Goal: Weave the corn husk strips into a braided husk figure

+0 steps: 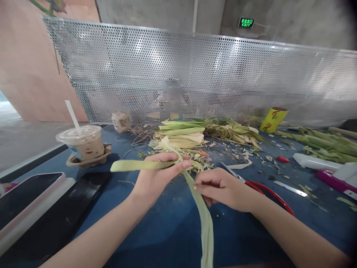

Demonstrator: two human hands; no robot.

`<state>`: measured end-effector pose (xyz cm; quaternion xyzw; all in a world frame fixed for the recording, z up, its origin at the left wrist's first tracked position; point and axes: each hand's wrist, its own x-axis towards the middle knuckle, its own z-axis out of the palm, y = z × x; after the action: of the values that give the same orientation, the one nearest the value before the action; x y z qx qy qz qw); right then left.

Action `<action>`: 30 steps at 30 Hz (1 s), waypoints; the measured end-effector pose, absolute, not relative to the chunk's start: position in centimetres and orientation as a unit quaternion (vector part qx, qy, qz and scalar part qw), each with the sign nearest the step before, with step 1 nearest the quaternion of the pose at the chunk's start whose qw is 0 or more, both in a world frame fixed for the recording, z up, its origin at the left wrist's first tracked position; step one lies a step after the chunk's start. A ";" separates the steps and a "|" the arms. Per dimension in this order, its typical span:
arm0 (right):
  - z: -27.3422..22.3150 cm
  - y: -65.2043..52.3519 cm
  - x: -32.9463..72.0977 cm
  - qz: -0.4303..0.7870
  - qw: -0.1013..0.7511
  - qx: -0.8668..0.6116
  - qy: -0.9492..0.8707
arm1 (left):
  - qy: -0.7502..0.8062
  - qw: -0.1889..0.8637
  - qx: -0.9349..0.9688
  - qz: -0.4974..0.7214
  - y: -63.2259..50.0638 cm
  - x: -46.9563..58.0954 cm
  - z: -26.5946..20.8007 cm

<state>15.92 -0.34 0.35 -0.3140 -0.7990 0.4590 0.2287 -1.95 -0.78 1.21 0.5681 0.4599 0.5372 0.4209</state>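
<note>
Over a dark blue table (173,238), I have two bare hands in my head view, meeting near the centre. The left hand (160,172) has its thumb and fingers closed together, pinching pale-green leafy strips where they cross: a crosswise strip (134,165) pokes out flat to the left, and a hanging strip (205,219) runs down toward me, past the bottom edge of my view. The right hand (219,188) is curled nearly closed, its fingertips right at the edge of the hanging strip; I cannot tell whether it is gripped there. Just beyond the hands lies a neat stack of green and cream husks (181,134), with a looser husk heap (237,132) to its right. Beside the right forearm I see red-handled scissors (272,191), partly hidden by the arm, and a small metal blade (291,188) lying among scraps. At left, a lidded cup with a straw (83,145) sits in a cardboard holder (92,159), near a ball of twine (121,122). A yellow roll (273,120) leans at far right, before a perforated metal screen (125,67).
</note>
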 end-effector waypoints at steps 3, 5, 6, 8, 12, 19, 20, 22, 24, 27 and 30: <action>0.8 -0.2 16.4 0.343 0.363 -0.342 -0.796 | 0.469 0.428 0.594 0.495 -0.9 -1.7 1.5; 0.9 -0.1 16.5 0.260 0.435 -0.366 -0.780 | 0.466 0.428 0.623 0.460 -1.1 -1.4 1.5; 0.8 0.0 16.4 0.234 0.442 -0.371 -0.783 | 0.463 0.428 0.632 0.451 -1.2 -1.3 1.4; 0.5 0.0 16.0 0.232 0.416 -0.359 -0.802 | 0.467 0.426 0.636 0.442 -1.3 -1.2 1.0; -0.3 -0.1 15.1 0.330 0.393 -0.349 -0.784 | 0.467 0.391 0.650 0.453 -1.4 -1.2 0.0; -1.2 0.5 14.7 0.502 0.400 -0.327 -0.693 | 0.494 0.198 0.719 0.447 -1.1 -1.2 0.4; -1.2 0.6 14.8 0.507 0.402 -0.333 -0.685 | 0.501 0.164 0.732 0.431 -1.1 -1.4 0.7; -1.0 0.9 15.2 0.495 0.425 -0.341 -0.677 | 0.507 0.111 0.761 0.389 -1.0 -1.7 1.2; -0.6 1.2 15.5 0.468 0.459 -0.344 -0.672 | 0.494 0.116 0.779 0.368 -0.9 -2.0 1.6; -0.3 1.2 15.6 0.458 0.456 -0.361 -0.673 | 0.479 0.162 0.779 0.372 -0.7 -2.1 1.6; -0.5 0.9 15.4 0.467 0.426 -0.372 -0.679 | 0.495 0.162 0.762 0.384 -0.7 -2.0 1.4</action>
<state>15.35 0.88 -0.48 -0.3724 -0.6791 0.4674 0.4263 -1.95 -0.75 1.35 0.7619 0.4954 0.3844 0.1621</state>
